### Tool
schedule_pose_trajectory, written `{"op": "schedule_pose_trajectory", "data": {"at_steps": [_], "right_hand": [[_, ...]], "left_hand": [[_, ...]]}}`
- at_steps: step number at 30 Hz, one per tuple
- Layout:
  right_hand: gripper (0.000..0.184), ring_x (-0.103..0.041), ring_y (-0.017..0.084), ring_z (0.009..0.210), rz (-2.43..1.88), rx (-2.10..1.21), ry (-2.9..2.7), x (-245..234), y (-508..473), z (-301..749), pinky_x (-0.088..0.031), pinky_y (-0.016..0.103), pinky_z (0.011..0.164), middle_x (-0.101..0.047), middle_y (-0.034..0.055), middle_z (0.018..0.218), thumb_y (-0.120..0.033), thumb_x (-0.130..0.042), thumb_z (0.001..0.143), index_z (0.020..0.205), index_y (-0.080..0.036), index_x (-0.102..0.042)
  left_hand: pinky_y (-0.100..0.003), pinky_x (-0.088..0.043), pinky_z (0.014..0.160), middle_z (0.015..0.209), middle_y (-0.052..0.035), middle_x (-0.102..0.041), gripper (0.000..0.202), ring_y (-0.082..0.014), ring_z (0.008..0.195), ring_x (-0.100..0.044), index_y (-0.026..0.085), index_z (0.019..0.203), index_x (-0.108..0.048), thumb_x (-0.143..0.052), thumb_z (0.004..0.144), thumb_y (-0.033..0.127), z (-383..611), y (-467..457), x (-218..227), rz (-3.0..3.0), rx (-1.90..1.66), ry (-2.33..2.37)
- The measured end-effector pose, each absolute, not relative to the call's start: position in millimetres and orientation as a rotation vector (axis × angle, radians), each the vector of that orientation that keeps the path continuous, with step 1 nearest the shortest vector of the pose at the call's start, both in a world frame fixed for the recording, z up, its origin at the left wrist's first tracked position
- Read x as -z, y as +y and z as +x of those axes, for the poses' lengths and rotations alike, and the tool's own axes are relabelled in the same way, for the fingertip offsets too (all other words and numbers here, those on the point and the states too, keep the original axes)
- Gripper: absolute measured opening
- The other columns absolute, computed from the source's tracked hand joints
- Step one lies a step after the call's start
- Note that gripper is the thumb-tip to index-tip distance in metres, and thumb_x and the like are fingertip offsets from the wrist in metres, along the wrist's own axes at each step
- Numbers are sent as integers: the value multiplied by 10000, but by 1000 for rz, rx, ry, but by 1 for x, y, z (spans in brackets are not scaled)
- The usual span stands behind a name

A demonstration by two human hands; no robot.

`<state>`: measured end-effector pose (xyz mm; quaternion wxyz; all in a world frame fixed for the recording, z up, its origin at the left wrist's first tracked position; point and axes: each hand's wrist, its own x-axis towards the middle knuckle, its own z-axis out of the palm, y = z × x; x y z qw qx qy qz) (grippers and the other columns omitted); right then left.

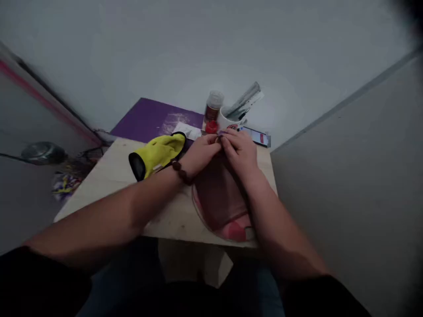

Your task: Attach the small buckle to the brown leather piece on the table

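My left hand (204, 152) and my right hand (241, 152) meet over the far end of a small table, fingertips pinched together. Between them is a small dark thing, mostly hidden by the fingers, too small to name. Under my hands and right forearm lies a flat, round-edged item (223, 198), dark reddish brown with pink and red patches near its front edge. A yellow work glove (158, 152) with black trim lies beside my left wrist. Just beyond my fingers is a red cap or lid (211, 127).
A jar (213, 106) and a white mug (228, 121) holding a ruler and pens stand at the back. Right of them lies a phone (259, 137). A purple sheet (142, 119) covers the wooden table's (109, 176) far left. Walls rise behind and to the right.
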<state>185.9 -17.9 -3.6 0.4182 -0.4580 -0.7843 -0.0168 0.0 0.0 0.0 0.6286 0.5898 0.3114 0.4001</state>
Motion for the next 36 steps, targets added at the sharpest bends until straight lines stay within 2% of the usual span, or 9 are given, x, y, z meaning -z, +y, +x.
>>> {"op": "schedule_pose_trajectory", "data": {"at_steps": [5, 11, 15, 18, 22, 27, 32, 36], "right_hand": [[491, -803, 306, 1192, -1164, -9, -1962, 6, -14, 184, -605, 538, 1104, -878, 70, 1382, -591, -504, 1211, 1219, -314, -909], [418, -802, 302, 1242, -1124, -6, -1936, 7, -16, 184, -608, 533, 1120, -878, 65, 1377, -524, -544, 1212, 1213, -313, -905], [383, -807, 298, 1231, -1146, -18, -1933, 8, -15, 184, -615, 546, 1117, -877, 56, 1379, -502, -563, 1206, 1219, -328, -905], [375, -810, 300, 1201, -1155, -31, -1900, 8, -15, 184, -624, 560, 1102, -881, 48, 1368, -507, -571, 1201, 1206, -343, -908], [380, -810, 300, 1217, -1148, -40, -1890, 8, -16, 184, -625, 552, 1106, -879, 52, 1378, -517, -577, 1200, 1181, -334, -909], [360, -813, 299, 1242, -1142, -55, -1900, 8, -16, 184, -624, 561, 1119, -878, 46, 1385, -492, -583, 1199, 1204, -343, -910], [354, -820, 293, 1224, -1132, -52, -1896, 8, -16, 183, -628, 549, 1108, -884, 45, 1369, -481, -592, 1194, 1182, -331, -912], [339, -814, 293, 1269, -1118, -72, -1896, 9, -15, 183, -622, 552, 1130, -881, 33, 1376, -474, -596, 1193, 1195, -351, -912]], "left_hand": [[-302, -539, 890, 953, -36, -780, 307, -189, 903, -688, 181, 941, -789, -825, 929, 486, -4, 12, 7, 1197, -1085, 773], [-319, -554, 996, 987, -40, -818, 233, -215, 1015, -727, 163, 998, -830, -820, 890, 370, 2, 0, 1, 1320, -924, 672], [-305, -574, 955, 982, -64, -803, 258, -185, 945, -724, 164, 969, -802, -861, 879, 399, -1, 8, 5, 1064, -1025, 699], [-314, -576, 937, 976, -59, -799, 292, -191, 931, -713, 167, 962, -794, -881, 888, 436, -1, 8, 5, 1102, -1031, 701], [-307, -553, 932, 1005, -54, -814, 237, -212, 991, -713, 160, 971, -813, -839, 903, 386, 1, 1, 3, 1278, -940, 715], [-317, -577, 942, 973, -60, -795, 212, -195, 941, -713, 177, 937, -784, -843, 906, 378, 0, 6, 4, 1058, -1060, 718], [-301, -539, 960, 968, -58, -796, 171, -187, 971, -703, 150, 934, -803, -817, 908, 318, 3, -1, 1, 1204, -910, 664], [-317, -562, 939, 982, -70, -792, 189, -191, 949, -713, 162, 967, -801, -860, 873, 315, 0, 4, 3, 1018, -944, 628]]}}
